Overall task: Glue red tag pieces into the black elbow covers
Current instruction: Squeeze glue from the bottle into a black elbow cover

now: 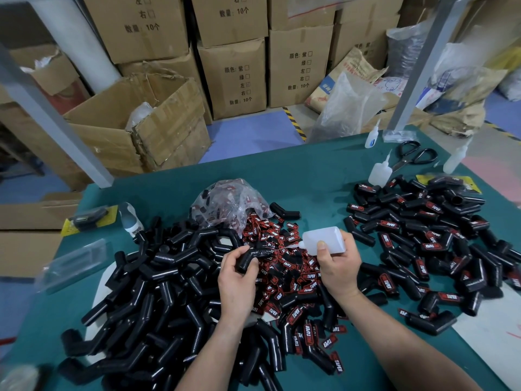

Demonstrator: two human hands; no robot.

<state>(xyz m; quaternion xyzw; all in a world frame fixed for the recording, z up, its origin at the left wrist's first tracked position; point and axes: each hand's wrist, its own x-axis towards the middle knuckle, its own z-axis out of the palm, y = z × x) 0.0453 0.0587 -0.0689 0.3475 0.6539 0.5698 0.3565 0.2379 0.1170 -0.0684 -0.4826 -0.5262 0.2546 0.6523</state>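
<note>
While my left hand point(236, 280) pinched one black elbow cover point(248, 256) between thumb and curled fingers, my right hand point(338, 266) was wrapped round the glue bottle point(324, 239), thumb pressed on its flank. Key relation noted: the cover lay directly left of the right hand, near it. The bottle was almost level, its nozzle point(300, 245) pointing left at the cover's upper arm. The fine tip appeared to reach the cover's shiny face; I could not tell whether it touched. The cover's long axis ran from inside the left hand's grip up and right toward the nozzle. The red tag pieces point(290, 266) lay loose just beneath and between both hands, nearer the right wrist. I judged gluing to be the step in hand. Picking up a tag would likely fall to the right hand, once the bottle was set down.
</note>
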